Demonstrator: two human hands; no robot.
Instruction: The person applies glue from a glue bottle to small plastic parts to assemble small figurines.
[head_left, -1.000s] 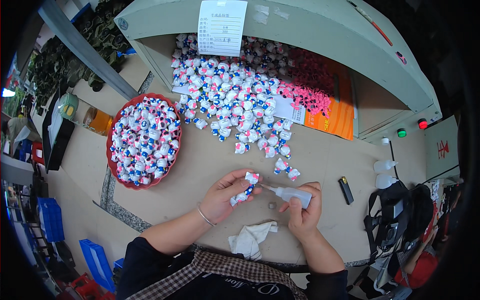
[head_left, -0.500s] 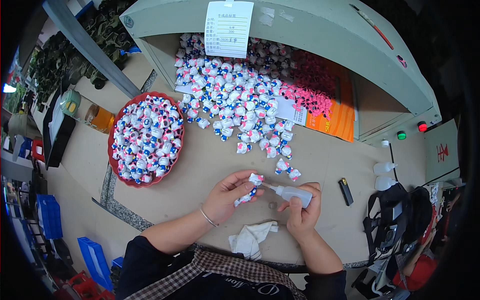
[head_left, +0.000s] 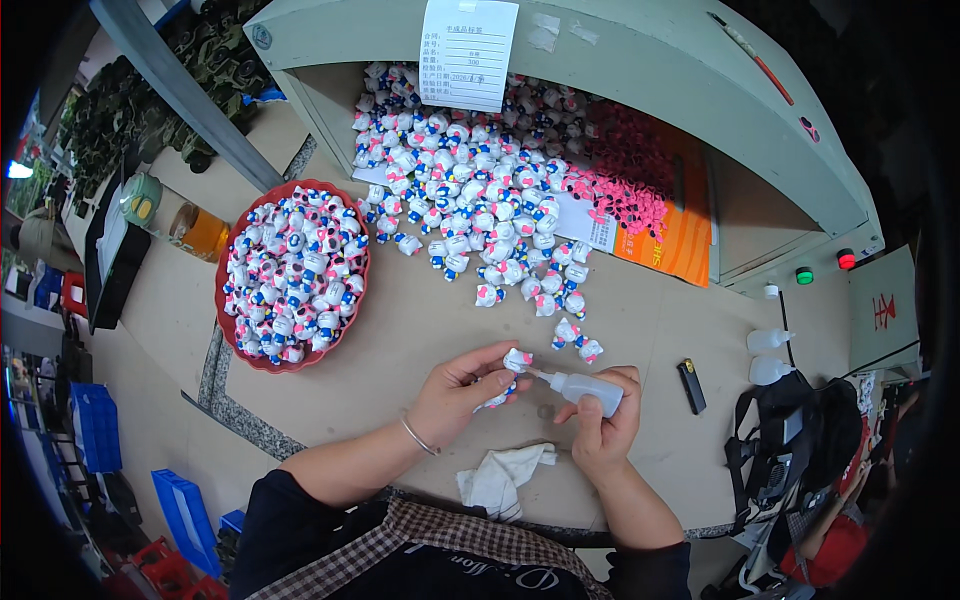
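Note:
Between its fingers and thumb, my left hand (head_left: pixel 462 392) grips small white cat figurines (head_left: pixel 516 361) with pink and blue parts; how many is hard to tell behind the fingers. My right hand (head_left: pixel 608 418) is closed around a translucent squeeze bottle (head_left: pixel 582 388). The bottle lies nearly level, its thin nozzle pointing left at the figurine, touching or almost touching it. Two loose figurines (head_left: pixel 577 340) lie on the table just beyond the hands. A white cloth (head_left: pixel 505 478) rests crumpled between my forearms.
A red scalloped bowl (head_left: pixel 222 300) full of figurines stands at left, beside a jar of amber liquid (head_left: pixel 200 232). A figurine heap (head_left: pixel 470 185) and small pink pieces (head_left: pixel 632 205) spill from under a green-grey shelf (head_left: pixel 600 40). A black lighter (head_left: pixel 691 386) and two squeeze bottles (head_left: pixel 769 371) lie right.
The figurine in my left hand has tilted slightly, and its lower part now sits more behind the fingers. The bottle stays at the figurine; the view has shifted a little.

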